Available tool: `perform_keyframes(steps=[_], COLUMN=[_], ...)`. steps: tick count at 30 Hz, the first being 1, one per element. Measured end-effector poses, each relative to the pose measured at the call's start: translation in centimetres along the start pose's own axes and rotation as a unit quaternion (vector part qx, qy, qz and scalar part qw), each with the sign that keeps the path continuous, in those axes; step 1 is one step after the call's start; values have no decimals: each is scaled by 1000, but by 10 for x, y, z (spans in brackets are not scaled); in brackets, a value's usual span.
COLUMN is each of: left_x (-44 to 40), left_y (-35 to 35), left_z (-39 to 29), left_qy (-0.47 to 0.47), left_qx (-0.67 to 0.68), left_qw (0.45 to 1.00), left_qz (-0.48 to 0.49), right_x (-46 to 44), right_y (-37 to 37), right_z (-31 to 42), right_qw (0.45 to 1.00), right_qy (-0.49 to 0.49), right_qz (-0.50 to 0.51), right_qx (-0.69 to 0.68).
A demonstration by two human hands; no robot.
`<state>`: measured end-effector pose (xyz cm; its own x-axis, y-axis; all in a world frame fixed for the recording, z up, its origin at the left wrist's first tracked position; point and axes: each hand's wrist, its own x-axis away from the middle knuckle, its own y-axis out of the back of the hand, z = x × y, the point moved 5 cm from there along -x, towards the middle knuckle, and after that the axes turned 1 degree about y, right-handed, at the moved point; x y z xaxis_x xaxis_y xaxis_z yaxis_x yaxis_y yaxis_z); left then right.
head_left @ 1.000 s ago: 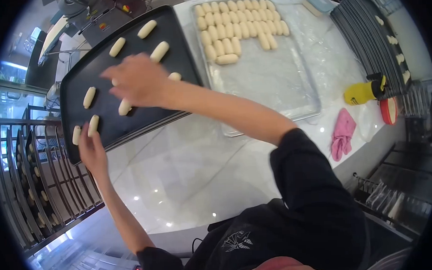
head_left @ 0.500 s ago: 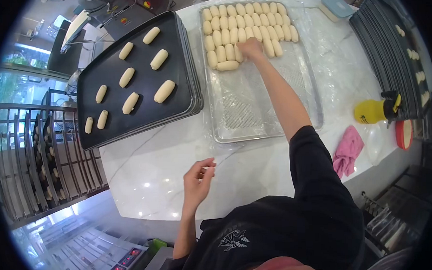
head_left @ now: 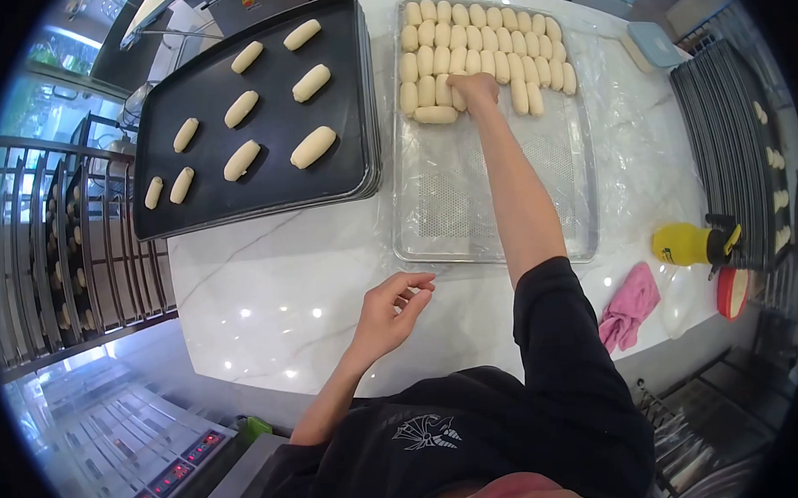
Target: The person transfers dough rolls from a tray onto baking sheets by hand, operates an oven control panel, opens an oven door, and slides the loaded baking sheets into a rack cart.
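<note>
My right hand [head_left: 476, 91] reaches to the lower edge of the packed dough rolls [head_left: 474, 39] on the perforated metal tray [head_left: 443, 238]. Its fingers are closed around a dough roll [head_left: 457, 100] in the bottom row, though the fingertips are partly hidden. One roll [head_left: 436, 115] lies crosswise below the row to the left. My left hand [head_left: 393, 310] hovers over the white marble table [head_left: 267, 290], in front of the metal tray. Loosely curled and apart, its fingers hold nothing. Several more rolls [head_left: 313, 148] lie spaced out on the black baking tray [head_left: 263, 193] at left.
Under the black tray are more stacked trays. At right stand another stack of dark trays [head_left: 724, 155], a yellow spray bottle [head_left: 681, 244], a pink cloth [head_left: 631, 306] and a red container [head_left: 733, 292]. A rack [head_left: 79, 263] holds trays at far left.
My view has shifted, so the trays sit somewhat higher in it. The left hand has moved right and a little up. My right hand stays at the bottom row of rolls.
</note>
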<state>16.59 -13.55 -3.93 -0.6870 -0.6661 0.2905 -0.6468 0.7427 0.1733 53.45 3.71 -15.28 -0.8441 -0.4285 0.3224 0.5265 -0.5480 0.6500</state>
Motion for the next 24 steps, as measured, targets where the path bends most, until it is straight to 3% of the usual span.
perform_keyframes(steps=[3, 5, 7, 9, 12, 15, 18, 21, 23, 24], left_x=[-4, -4, -5, -10, -6, 4, 36, 68, 87, 94], left_y=[1, 8, 13, 20, 19, 25, 38, 83, 116, 129], left_z=[-13, -22, -25, -21, -13, -1, 31, 118, 155, 164], left_qy=[-5, -46, -65, -48, -51, -84, 12, 113, 156, 171], left_qx=[-21, -26, -22, 25, 101, 196, 312, 230, 107, 7], left_qw=[1000, 999, 998, 998, 987, 956, 919, 930, 931, 923], left_qz=[14, 7, -16, -44, -118, -203, -243, -265, -312, -345], right_x=[4, 12, 44, 98, 184, 280, 346, 396, 407, 409], right_y=[-7, -2, 18, 51, 80, 71, 7, -60, -99, -113], right_z=[-4, -6, -6, 3, 13, -2, -48, -69, -85, -96], right_qw=[998, 977, 942, 919, 902, 900, 898, 879, 906, 909], right_qy=[60, 202, 299, 322, 296, 270, 227, 119, 281, 268], right_qz=[-18, -75, -137, -111, 30, 130, 222, 326, 296, 301], right_qx=[13, -11, -69, -198, -312, -317, -305, -327, -115, -105])
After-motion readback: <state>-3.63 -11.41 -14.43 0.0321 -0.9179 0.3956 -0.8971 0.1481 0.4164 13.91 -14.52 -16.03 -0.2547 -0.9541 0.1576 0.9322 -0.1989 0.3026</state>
